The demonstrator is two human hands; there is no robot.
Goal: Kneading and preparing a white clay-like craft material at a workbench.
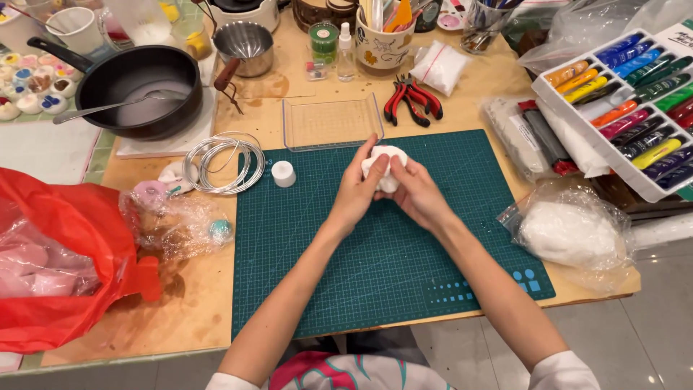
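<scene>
step: kneading soft white lump of clay over dark green gridded cutting mat, toward far edge of tabletop | left hand, right hand: fingers curled, pinching lump from both sides | next, likely: firmer pressing and turning | nearby: small white cap, coil of silver wire

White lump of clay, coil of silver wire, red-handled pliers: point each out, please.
White lump of clay [385,160], head view: its top, bare between the hands.
Coil of silver wire [222,163], head view: the right side of the loop.
Red-handled pliers [411,100], head view: the handles, near the pivot.
</scene>
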